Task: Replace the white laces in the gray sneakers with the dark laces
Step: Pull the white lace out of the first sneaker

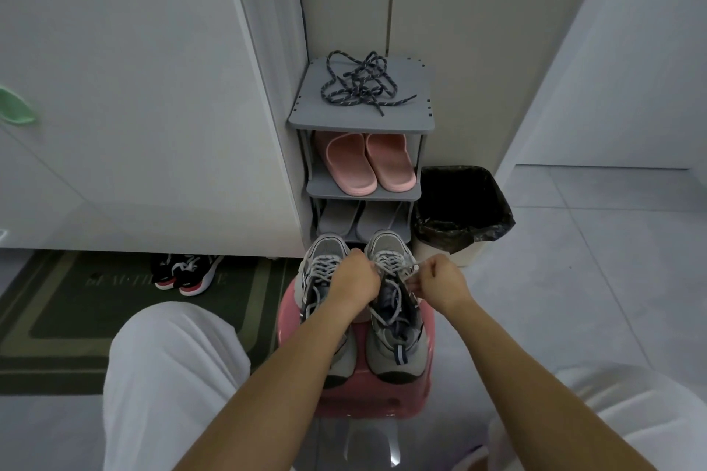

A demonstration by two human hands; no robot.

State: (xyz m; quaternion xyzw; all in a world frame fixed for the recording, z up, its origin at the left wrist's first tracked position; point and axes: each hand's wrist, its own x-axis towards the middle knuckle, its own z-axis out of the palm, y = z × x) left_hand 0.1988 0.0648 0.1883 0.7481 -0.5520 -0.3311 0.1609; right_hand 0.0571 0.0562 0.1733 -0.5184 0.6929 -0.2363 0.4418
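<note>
My left hand (354,275) steadies the right sneaker (394,310) so my right hand's (440,281) fingers, pinched on its white lace (415,265), can pull it out.

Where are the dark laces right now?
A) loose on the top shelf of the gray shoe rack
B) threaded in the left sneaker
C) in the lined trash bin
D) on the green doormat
A: the dark laces lie in a loose tangle on the top shelf of the gray shoe rack, above the pink slippers, while both hands work the white lace on the right sneaker.
</note>
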